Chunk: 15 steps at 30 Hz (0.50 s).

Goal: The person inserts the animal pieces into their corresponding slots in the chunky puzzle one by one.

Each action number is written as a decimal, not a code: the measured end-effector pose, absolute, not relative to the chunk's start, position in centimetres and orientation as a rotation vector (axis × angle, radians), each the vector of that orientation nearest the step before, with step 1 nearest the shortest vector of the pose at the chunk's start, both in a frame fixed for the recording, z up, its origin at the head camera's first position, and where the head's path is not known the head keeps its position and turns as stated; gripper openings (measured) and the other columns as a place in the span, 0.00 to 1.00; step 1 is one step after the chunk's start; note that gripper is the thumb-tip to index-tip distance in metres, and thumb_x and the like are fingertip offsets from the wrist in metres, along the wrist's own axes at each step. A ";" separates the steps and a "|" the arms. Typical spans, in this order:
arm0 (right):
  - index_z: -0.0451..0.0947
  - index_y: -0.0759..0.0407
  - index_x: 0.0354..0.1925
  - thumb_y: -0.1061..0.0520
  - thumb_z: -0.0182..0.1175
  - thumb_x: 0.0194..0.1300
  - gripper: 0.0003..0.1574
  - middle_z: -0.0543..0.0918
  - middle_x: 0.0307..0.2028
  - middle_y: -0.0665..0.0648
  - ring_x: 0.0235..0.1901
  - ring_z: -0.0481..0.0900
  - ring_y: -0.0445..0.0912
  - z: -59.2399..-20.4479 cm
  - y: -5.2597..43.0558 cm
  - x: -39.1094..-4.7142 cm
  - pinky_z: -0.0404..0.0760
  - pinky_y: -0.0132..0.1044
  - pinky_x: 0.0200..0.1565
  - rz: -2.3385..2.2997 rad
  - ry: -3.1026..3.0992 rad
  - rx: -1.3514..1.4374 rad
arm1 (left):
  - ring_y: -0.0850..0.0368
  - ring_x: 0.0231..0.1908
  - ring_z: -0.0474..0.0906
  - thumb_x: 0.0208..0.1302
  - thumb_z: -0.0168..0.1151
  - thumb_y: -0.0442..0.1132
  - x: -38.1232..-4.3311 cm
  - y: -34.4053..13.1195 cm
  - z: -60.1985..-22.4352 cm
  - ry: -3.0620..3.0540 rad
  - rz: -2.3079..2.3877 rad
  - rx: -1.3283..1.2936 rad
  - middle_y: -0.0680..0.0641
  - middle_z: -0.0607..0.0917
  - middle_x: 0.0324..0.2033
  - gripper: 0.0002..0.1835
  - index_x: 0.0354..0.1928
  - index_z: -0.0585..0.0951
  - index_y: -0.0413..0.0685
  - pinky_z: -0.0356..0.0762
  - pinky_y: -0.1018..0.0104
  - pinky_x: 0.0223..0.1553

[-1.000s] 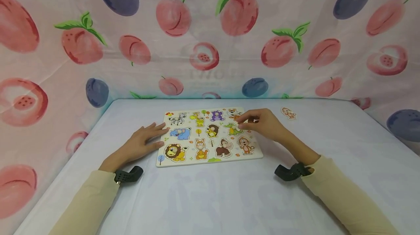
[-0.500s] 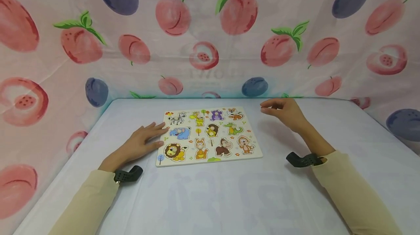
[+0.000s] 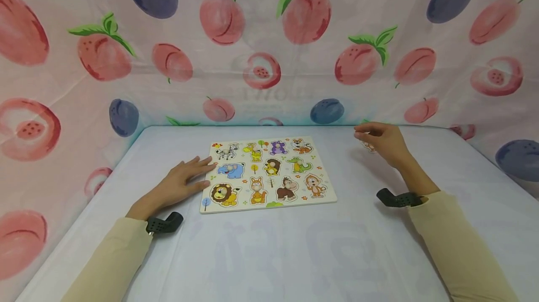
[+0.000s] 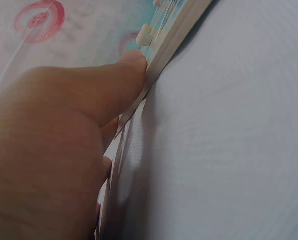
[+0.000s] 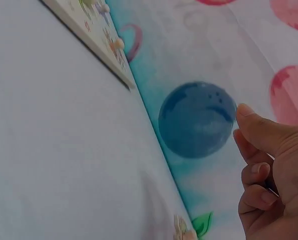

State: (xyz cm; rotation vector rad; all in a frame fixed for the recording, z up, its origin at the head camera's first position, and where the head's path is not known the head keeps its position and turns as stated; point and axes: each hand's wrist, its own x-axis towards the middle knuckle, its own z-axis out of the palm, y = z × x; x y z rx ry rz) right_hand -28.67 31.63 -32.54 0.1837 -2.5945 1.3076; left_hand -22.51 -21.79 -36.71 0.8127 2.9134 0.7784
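Note:
My left hand lies with spread fingers at the left edge of a wooden animal peg puzzle board. In the left wrist view, the thumb touches the board's edge beside a small knob. At the right, my right hand hovers over a loose monkey puzzle piece and partly covers it. The right wrist view shows thumb and fingers loosely bent with nothing between them, and the monkey piece apart on the cloth below. Pictures on the board include a lion, a crocodile and a monkey.
A white cloth covers the table. Behind it hangs a pink curtain printed with peaches and plums. Each wrist wears a black camera mount, such as the right one.
My right hand has left the board's right side, where it was near the crocodile, and moved right and away from me to the loose monkey piece. The left hand stays put.

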 end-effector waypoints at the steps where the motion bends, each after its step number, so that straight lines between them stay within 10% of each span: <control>1: 0.84 0.55 0.48 0.40 0.66 0.59 0.26 0.85 0.42 0.48 0.40 0.77 0.42 -32.7 31.9 -28.7 0.79 0.33 0.36 1.310 -2.588 0.174 | 0.41 0.71 0.47 0.67 0.57 0.53 -22.5 -21.8 -36.7 2.915 0.778 0.815 0.45 0.62 0.70 0.31 0.68 0.69 0.50 0.37 0.39 0.68; 15: 0.80 0.59 0.54 0.44 0.62 0.65 0.27 0.83 0.45 0.61 0.37 0.78 0.44 -34.6 34.5 -28.9 0.72 0.27 0.29 1.207 -2.662 -0.059 | 0.42 0.71 0.46 0.67 0.57 0.53 -22.5 -21.8 -36.5 2.900 0.784 0.801 0.46 0.62 0.70 0.31 0.68 0.69 0.49 0.36 0.40 0.68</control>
